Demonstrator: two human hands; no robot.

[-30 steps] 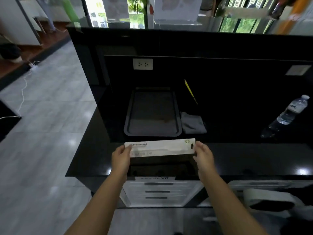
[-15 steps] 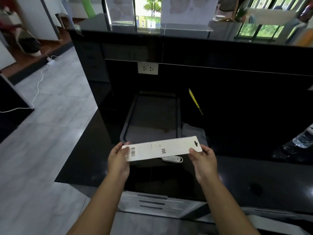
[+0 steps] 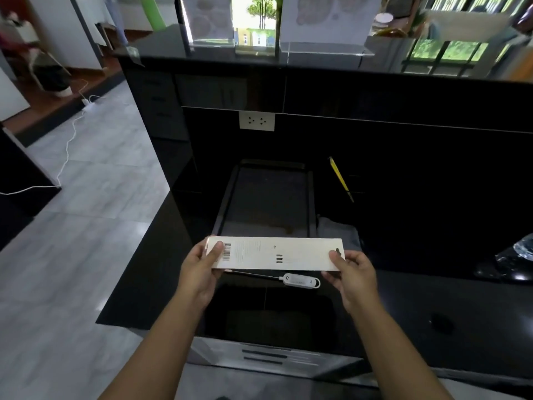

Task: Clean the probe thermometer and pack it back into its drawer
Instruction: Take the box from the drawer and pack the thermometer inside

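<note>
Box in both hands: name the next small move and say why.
Probably set the box down on the counter beside the tray. Both the left hand and right hand grip it, while the thermometer lies loose beneath, with the cloth nearby.

1. The box [image 3: 275,254] is off-white, with a black barcode at its left end and small black marks.
2. The thermometer [image 3: 300,280] has a white body and a silvery probe.
3. The desk [image 3: 432,313] is glossy black.
4. The tray [image 3: 266,197] is dark grey.
5. The cloth [image 3: 337,230] is grey.
6. The pencil [image 3: 340,179] is yellow.
7. The socket [image 3: 256,121] is white.
8. The floor [image 3: 72,255] is pale grey tile.
</note>
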